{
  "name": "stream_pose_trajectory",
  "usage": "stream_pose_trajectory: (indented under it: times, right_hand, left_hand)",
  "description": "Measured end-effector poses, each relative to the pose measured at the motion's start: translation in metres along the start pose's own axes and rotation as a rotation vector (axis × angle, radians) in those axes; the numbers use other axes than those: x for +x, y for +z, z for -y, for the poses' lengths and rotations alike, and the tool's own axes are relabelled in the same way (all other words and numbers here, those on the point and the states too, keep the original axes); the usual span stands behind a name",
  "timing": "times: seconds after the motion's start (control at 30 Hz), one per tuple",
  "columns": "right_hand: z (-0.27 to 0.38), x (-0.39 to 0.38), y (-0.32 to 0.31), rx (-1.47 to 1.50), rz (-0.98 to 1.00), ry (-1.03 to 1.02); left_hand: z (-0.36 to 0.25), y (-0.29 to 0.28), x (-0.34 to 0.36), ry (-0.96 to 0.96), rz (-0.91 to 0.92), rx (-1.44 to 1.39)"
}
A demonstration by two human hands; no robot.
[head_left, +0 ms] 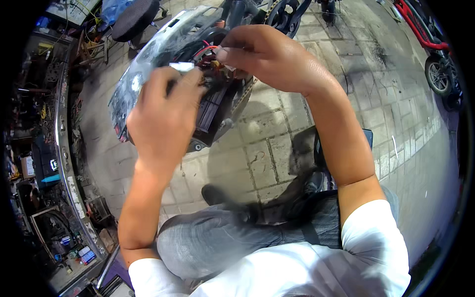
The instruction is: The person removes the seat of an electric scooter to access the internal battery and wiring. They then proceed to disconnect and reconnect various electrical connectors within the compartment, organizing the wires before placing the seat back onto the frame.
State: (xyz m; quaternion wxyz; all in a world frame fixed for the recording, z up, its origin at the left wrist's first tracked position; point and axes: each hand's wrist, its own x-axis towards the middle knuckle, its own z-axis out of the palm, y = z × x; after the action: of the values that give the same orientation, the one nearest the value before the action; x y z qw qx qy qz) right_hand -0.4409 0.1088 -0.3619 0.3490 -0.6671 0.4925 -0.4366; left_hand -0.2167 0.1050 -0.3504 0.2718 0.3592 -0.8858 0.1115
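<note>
The right hand (271, 58) pinches a red wire (208, 48), likely light, bendy, best held by its insulation; the blurred left hand (166, 106)'s grip is unclear.

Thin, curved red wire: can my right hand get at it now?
Probably yes: your bare right hand has its thumb tip right by the thin, curved red wire, with nothing visible between them.

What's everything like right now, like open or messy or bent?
Left hand: fingers bent, blurred
Right hand: thumb and fingers bent, at the wires
Red wire: exposed, curved; whether it is gripped, unclear
White piece: beside the left hand; whether held, unclear
Grey housing: open, scuffed, insides showing
Black seat: unoccupied
Shelf: cluttered
Paving: stained
</note>
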Motion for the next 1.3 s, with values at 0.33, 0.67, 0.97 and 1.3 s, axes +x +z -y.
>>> stream_pose_trajectory:
  times: [0.33, 0.67, 0.97, 1.3]
  right_hand:
    - [0.0, -0.004, -0.001, 0.267, 0.046, 0.184]
    - [-0.009, -0.006, -0.002, 0.329, 0.082, 0.077]
    - [-0.025, -0.007, -0.01, 0.469, 0.102, 0.255]
    - [-0.024, -0.003, -0.013, -0.051, 0.001, 0.239]
  left_hand:
    - [0.001, 0.002, 0.006, 0.07, 0.041, -0.107]
    - [0.016, 0.016, 0.007, -0.089, -0.068, -0.177]
    - [0.02, 0.011, 0.006, -0.165, -0.007, -0.254]
    - [0.027, 0.004, -0.008, 0.093, -0.088, -0.197]
